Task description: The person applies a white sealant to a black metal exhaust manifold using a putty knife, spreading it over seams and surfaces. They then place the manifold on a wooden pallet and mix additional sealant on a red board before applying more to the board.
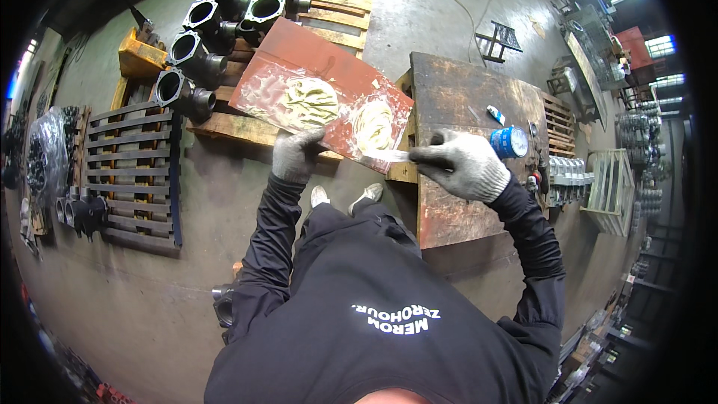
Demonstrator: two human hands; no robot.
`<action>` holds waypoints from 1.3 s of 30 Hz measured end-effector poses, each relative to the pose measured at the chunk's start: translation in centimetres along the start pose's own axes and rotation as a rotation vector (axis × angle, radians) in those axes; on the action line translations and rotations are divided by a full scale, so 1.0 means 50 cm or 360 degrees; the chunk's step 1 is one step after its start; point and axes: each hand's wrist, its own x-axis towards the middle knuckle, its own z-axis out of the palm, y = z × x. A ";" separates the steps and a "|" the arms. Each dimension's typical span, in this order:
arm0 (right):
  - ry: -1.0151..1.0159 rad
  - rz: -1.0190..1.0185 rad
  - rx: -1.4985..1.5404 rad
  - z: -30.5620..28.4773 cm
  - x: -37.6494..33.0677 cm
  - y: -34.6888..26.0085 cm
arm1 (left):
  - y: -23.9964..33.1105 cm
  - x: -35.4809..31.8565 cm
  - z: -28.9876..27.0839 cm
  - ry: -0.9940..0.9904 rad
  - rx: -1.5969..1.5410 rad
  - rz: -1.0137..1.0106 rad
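Workshop floor and rusty table (464,97) lay below you. Your left hand (297,154) gripped the red board's (314,67) near edge; your right hand (460,164) closed around a scraper (385,155) touching the board's pale, smeared paste (310,101).

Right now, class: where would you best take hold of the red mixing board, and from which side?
Grip the red board at its bare near edge, from the person's side, as the left hand does. Putty patches smear its middle, and the scraper in the right hand works the right corner.
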 end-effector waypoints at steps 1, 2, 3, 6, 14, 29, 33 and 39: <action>0.0120 0.0078 0.0017 -0.003 0.005 0.000 | -0.002 0.001 0.002 0.0030 -0.0091 -0.0105; 0.0117 0.0247 -0.0003 -0.004 0.008 0.000 | -0.003 0.002 0.005 0.0066 -0.0185 -0.0208; 0.0246 0.0222 -0.0135 -0.004 0.013 0.000 | -0.004 0.002 0.006 0.0064 -0.0312 -0.0319; 0.0319 -0.0073 -0.0079 0.001 0.016 0.003 | -0.004 0.003 0.008 0.0059 -0.0608 -0.0471; 0.0433 0.0031 -0.0101 0.001 0.008 0.016 | -0.001 0.005 0.004 -0.0130 -0.0437 -0.0130; 0.0235 0.0305 -0.0052 -0.004 0.011 0.014 | 0.008 0.016 -0.029 -0.0327 0.0520 0.0391; 0.0322 0.0116 0.0016 0.001 0.016 0.017 | 0.007 0.016 -0.030 -0.0311 0.0538 0.0482; 0.0372 0.0326 -0.0129 0.011 0.013 0.012 | 0.013 0.011 -0.015 -0.0155 -0.0389 -0.0230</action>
